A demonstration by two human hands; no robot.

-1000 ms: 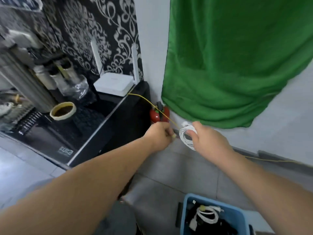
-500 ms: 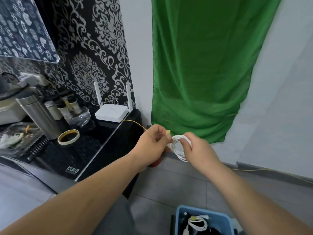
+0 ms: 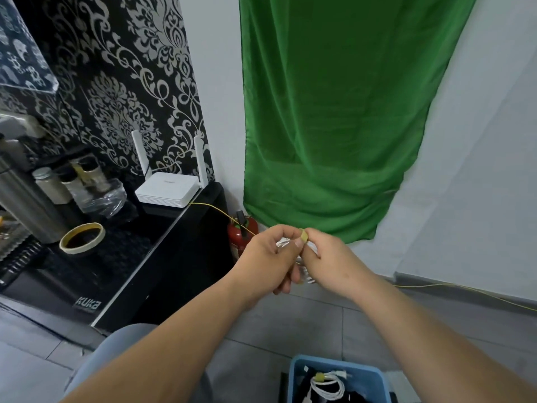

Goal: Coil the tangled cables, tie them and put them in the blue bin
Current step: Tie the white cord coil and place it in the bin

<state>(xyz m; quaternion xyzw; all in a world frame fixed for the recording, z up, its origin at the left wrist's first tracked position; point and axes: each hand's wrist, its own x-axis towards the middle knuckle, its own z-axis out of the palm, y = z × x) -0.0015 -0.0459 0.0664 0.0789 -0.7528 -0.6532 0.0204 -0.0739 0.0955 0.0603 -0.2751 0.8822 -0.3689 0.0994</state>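
A green cloth (image 3: 334, 112) hangs at 12 o'clock; the black counter (image 3: 122, 274) lies at 9 o'clock; the blue bin (image 3: 293, 379) sits at 6 o'clock, a tied cable (image 3: 327, 388) inside. At centre the hands meet; the right hand (image 3: 334, 260) grips the coiled white cable (image 3: 308, 276), and the left hand (image 3: 267, 257) pinches a tape scrap (image 3: 304, 235) at 12 o'clock of it.

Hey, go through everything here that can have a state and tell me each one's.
Left hand, pinches the tape piece.
Right hand, grips the white cable.
White cable, coiled, held between both hands.
Blue bin, open, holds a tied coil.
Tape roll, flat on the counter.
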